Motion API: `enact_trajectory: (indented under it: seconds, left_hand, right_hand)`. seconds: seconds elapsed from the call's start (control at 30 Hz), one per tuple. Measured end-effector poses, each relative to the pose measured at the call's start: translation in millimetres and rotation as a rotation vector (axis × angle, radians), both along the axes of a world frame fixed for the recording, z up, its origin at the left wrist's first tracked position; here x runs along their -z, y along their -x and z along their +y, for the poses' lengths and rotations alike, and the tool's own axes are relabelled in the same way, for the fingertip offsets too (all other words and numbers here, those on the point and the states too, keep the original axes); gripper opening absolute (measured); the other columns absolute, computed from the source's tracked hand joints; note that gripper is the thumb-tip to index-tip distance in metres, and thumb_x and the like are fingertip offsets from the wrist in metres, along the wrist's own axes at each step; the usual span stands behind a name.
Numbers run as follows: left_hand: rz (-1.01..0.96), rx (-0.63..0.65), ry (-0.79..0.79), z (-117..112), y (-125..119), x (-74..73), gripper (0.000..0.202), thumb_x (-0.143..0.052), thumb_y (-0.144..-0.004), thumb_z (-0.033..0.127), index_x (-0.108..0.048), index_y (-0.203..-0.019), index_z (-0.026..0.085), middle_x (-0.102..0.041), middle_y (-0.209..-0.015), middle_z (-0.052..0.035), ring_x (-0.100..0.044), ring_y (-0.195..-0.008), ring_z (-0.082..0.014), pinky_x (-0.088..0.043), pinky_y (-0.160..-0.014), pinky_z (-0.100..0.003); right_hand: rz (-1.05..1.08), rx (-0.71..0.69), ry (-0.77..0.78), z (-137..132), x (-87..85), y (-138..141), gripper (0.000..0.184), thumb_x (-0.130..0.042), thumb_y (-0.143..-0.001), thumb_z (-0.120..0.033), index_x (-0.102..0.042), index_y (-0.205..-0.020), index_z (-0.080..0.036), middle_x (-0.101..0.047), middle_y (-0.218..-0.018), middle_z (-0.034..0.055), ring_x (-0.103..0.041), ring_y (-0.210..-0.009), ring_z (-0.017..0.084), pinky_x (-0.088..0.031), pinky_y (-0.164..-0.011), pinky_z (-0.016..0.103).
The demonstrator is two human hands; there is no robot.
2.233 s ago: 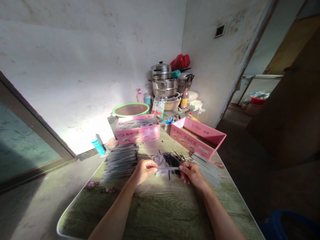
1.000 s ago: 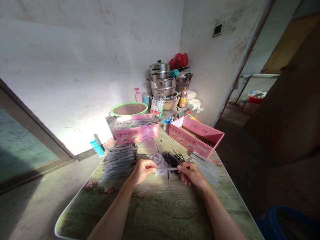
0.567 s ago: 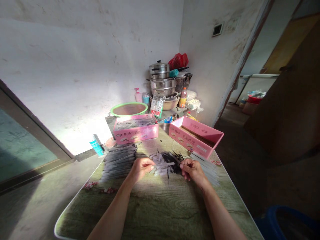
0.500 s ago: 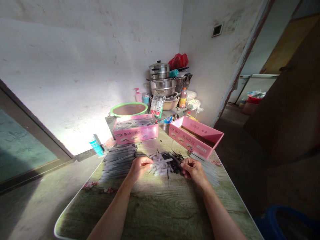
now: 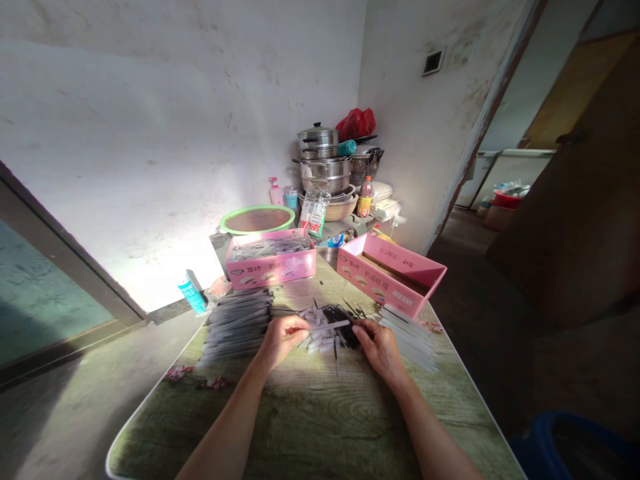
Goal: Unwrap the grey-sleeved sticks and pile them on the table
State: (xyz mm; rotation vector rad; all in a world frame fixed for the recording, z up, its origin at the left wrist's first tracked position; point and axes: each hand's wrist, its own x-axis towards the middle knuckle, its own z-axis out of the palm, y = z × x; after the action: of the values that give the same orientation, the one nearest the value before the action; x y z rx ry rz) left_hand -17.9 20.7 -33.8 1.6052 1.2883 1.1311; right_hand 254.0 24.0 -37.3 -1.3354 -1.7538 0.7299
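Observation:
My left hand pinches a slim whitish tube by its left end; the tube points right across the table. My right hand is closed at the tube's far end, its fingers round what looks like a thin black stick, mostly hidden. Beneath and behind the hands lies a loose pile of short white pieces and black sticks. A thick stack of long grey tubes is beside my left hand. More pale translucent tubes lie to the right of my right hand.
At the table's back stand a pink box with many tubes and another pink box with a brown bottom. Behind are a green-rimmed basin, stacked pots and a bottle. A blue can is left.
My right hand has moved left, bringing its fingers up to the end of the whitish tube. My left hand has shifted slightly right and still holds the tube.

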Motion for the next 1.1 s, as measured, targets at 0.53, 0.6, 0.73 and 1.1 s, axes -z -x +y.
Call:
enact_trajectory:
  seconds: [0.53,0.6,0.73,1.1]
  left_hand:
    - [-0.049,0.057,0.062,-2.3,-4.6,-0.8,0.019,-0.073,-0.07,0.022,-0.08,-0.087,0.02,-0.078,-0.084,-0.0071,-0.069,-0.078,-0.0246,-0.052,-0.072,-0.033]
    - [-0.043,0.051,0.059,-2.7,-4.3,-2.8,0.019,-0.072,-0.07,0.021,-0.08,-0.087,0.021,-0.077,-0.083,-0.0061,-0.069,-0.077,-0.0238,-0.051,-0.071,-0.032]
    - [-0.022,0.066,0.035,-3.0,-3.0,-5.1,0.018,-0.071,-0.071,0.023,-0.08,-0.087,0.022,-0.077,-0.081,-0.0048,-0.068,-0.074,-0.0216,-0.05,-0.069,-0.031]
    - [-0.023,0.068,0.05,-0.7,-1.6,-0.6,0.026,-0.071,-0.069,0.027,-0.078,-0.09,0.014,-0.078,-0.083,-0.0072,-0.069,-0.076,-0.0206,-0.051,-0.07,-0.028]
  right_hand:
    - [0.456,-0.148,0.318,-2.2,-3.7,5.7,0.043,-0.063,-0.081,-0.061,-0.057,-0.069,-0.02,-0.063,-0.056,-0.0004,-0.051,-0.041,0.01,-0.029,-0.037,0.021]
    - [0.478,-0.139,0.327,-2.3,-4.8,5.2,0.044,-0.064,-0.079,-0.062,-0.056,-0.068,-0.02,-0.063,-0.055,-0.0003,-0.051,-0.04,0.01,-0.028,-0.036,0.021]
    - [0.508,-0.132,0.339,-3.2,-7.2,5.2,0.045,-0.066,-0.077,-0.062,-0.055,-0.067,-0.02,-0.062,-0.054,-0.0007,-0.05,-0.039,0.01,-0.027,-0.034,0.02]
    - [0.553,-0.121,0.339,-2.0,-8.2,3.5,0.046,-0.068,-0.076,-0.063,-0.054,-0.066,-0.019,-0.063,-0.053,0.0001,-0.051,-0.038,0.01,-0.029,-0.033,0.02]
